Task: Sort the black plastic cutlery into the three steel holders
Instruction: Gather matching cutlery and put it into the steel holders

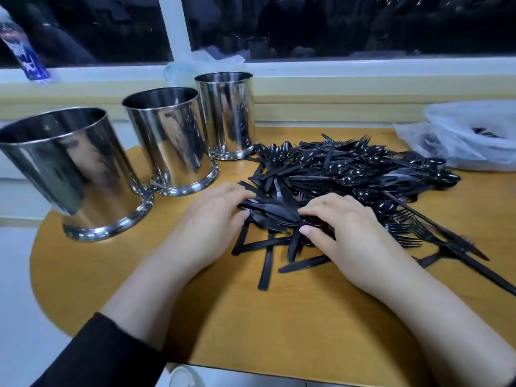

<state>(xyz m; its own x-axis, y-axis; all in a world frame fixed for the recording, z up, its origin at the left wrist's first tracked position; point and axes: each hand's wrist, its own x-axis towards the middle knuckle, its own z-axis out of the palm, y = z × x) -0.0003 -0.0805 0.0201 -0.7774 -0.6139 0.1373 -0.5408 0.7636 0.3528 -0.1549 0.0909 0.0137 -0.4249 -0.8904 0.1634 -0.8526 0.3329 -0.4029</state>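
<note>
**Sorting barely begun: both hands on a bundle of knives**

The black plastic cutlery (349,174) lies in one mixed heap of spoons, forks and knives on the right half of the wooden table (251,317). At its near edge, the left hand (212,216) and right hand (343,227) press in from either side on a small bundle of knives (270,213), fingers curled over its ends. The three steel holders (167,141) stand in a row to the left, well apart from the bundle; their contents cannot be seen.

Risks, as judged: loose knives beneath the bundle cross at angles and may be dragged off the table edge on lifting. Forks nearby could snag and ride along, landing in the wrong holder. A plastic bag (469,135) sits at far right.
</note>
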